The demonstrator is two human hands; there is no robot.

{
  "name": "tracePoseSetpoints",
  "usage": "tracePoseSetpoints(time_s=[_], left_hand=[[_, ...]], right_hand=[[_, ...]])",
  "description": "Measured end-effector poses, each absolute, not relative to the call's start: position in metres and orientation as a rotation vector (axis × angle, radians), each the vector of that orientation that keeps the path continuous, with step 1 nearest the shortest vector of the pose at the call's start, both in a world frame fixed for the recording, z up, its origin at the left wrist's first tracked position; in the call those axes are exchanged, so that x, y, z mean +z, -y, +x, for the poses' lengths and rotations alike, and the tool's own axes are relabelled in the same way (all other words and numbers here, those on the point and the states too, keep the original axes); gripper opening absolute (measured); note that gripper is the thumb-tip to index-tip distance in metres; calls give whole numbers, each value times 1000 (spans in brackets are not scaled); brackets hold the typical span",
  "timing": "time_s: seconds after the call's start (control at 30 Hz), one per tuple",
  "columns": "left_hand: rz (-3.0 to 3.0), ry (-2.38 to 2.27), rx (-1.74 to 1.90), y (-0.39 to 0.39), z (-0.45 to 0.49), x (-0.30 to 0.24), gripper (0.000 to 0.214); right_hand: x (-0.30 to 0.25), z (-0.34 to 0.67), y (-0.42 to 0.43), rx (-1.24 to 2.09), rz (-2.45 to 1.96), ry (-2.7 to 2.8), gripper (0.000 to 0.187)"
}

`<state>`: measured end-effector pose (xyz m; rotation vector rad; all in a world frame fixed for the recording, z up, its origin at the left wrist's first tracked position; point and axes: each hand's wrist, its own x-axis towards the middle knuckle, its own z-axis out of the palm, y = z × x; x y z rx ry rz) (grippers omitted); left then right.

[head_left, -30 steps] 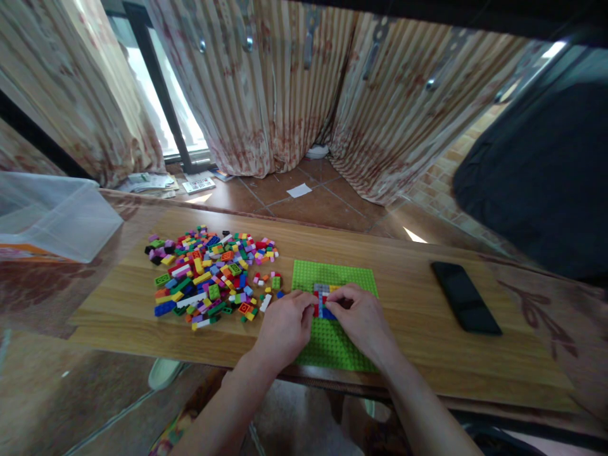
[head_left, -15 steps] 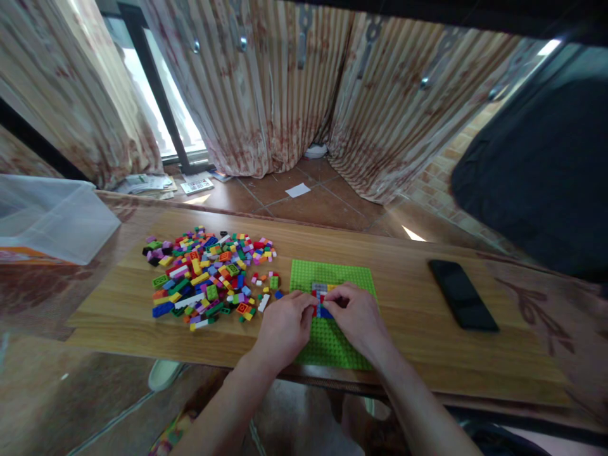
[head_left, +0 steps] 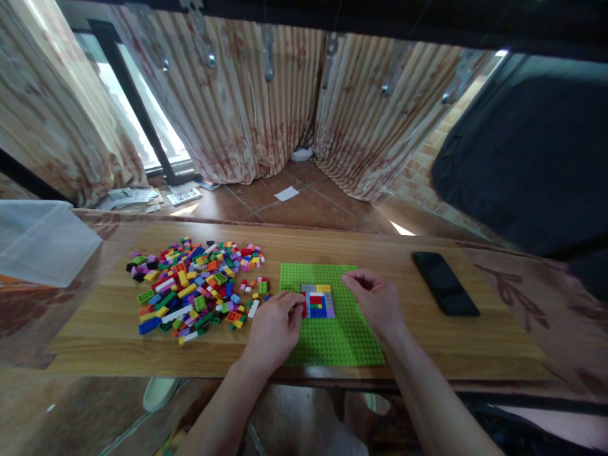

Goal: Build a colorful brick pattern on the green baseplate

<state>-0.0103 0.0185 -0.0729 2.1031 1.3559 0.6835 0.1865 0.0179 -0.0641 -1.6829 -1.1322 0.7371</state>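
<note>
A green baseplate (head_left: 342, 332) lies on the wooden board in front of me. On it sits a small flat patch of bricks (head_left: 317, 302) in grey, yellow, red, blue and lilac. My left hand (head_left: 273, 329) rests at the plate's left edge, fingers curled, fingertips touching the red side of the patch. My right hand (head_left: 377, 304) hovers just right of the patch, fingers loosely curled in with nothing visible in them. A pile of loose coloured bricks (head_left: 190, 285) lies to the left of the plate.
A black phone (head_left: 444, 291) lies on the board at the right. A clear plastic box (head_left: 42, 240) stands at the far left. A dark cloth-covered shape (head_left: 527, 152) fills the right background. Curtains and a tiled floor lie beyond the table.
My right hand has lifted off the brick patch and moved right, uncovering it. My left hand has slid slightly left and down. The view has shifted a little.
</note>
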Motion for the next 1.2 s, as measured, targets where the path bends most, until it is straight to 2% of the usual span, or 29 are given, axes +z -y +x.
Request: tracePoseSetpoints(time_s=[0.1,0.23,0.47,0.83,0.9,1.03,1.1,1.2], left_hand=[[2133,-1421,794,-20,-10,-74,20],[2235,-1394,865,-21,-8,-77,31],[2324,-1274,735,-19,0,-82,44],[2241,-1215,667,-23,-10,-79,66],[2215,-1189,647,-24,-15,-76,75],[2132,-1161,643,-28,-22,-74,85],[2104,-1140,642,-29,-23,-74,86],[2090,-1122,651,-30,-23,-74,83]], right_hand=[[-66,193,-18,726,-1765,1248,27],[-66,185,-15,677,-1908,1504,32],[-71,176,-14,607,-1999,1666,28],[-69,181,-16,713,-1951,1675,27],[-64,187,-14,788,-1922,1685,33],[-57,198,-9,882,-1882,1769,64],[-57,201,-8,887,-1846,1842,68],[-59,201,-9,859,-1786,1916,65]])
